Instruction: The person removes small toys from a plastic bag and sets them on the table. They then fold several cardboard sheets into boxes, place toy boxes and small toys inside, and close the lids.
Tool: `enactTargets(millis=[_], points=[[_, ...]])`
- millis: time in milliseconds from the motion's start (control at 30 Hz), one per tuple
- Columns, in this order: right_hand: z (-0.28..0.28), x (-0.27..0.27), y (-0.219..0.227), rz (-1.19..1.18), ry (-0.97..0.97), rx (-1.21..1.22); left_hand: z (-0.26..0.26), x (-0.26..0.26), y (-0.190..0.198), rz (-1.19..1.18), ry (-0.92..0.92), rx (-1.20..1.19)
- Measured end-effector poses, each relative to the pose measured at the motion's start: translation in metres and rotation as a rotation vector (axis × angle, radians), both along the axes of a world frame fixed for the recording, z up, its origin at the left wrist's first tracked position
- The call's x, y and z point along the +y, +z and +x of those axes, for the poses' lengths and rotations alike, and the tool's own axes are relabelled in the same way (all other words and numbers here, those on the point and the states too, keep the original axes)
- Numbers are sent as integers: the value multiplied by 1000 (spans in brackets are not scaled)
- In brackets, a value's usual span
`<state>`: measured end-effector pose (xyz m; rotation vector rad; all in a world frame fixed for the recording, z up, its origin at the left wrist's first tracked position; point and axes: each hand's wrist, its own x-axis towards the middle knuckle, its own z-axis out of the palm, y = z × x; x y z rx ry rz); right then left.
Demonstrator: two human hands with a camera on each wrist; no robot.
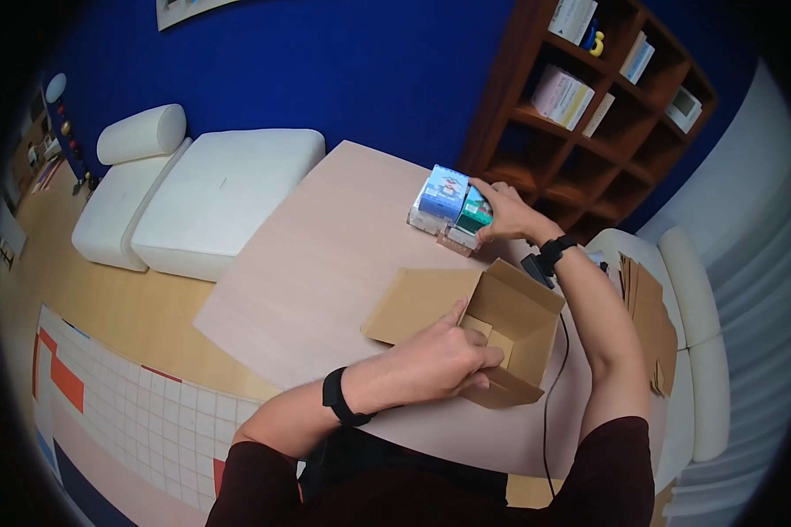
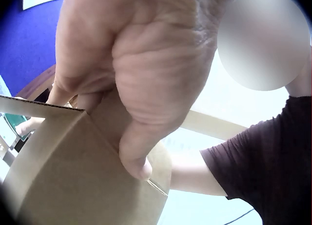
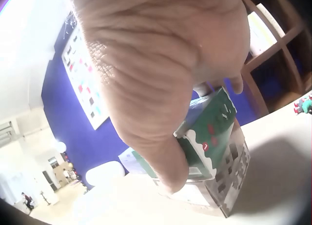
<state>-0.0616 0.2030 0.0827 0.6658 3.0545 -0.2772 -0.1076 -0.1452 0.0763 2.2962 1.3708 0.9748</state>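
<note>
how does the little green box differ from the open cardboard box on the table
Colour: the green box is printed, with white wavy trim, while the cardboard box is plain brown.
Size: the cardboard box looks clearly larger than the green box.
Place: the cardboard box is near the person; the green box is farther off.
Shared: each has a hand on it, the right and the left respectively.

Right arm (image 1: 593, 307) outstretched, right fingers (image 1: 485, 193) curved; left fingers (image 1: 490, 357) bent, nearer.
</note>
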Motion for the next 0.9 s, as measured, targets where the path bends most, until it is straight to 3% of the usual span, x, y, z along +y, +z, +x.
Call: enactTargets(millis=[133, 200, 267, 333, 400, 433, 467, 600, 633, 767, 900], points=[[37, -2, 32, 30, 10, 189, -3, -4, 5, 3, 0, 61], [68, -31, 73, -194, -48, 339, -1, -9, 2, 44, 28, 80], [102, -69, 108, -667, -34, 563, -2, -14, 3, 94, 67, 115], [135, -109, 132, -1064, 123, 718, 1, -18, 5, 143, 96, 156], [158, -143, 136, -1236, 208, 645, 2, -20, 4, 194, 115, 189], [168, -157, 132, -1253, 147, 580, 2, -20, 3, 218, 117, 203], [177, -161, 122, -1146, 161, 518, 2, -20, 3, 243, 118, 218], [182, -169, 96, -1243, 82, 104, 5, -25, 8, 265, 135, 289], [179, -167, 87, -1114, 136, 98, 7, -27, 10, 265, 135, 303], [166, -193, 77, -386, -82, -154, 11, -32, 14, 249, 157, 296], [154, -208, 35, -142, -90, -194, 5, -24, 13, 264, 134, 309]])
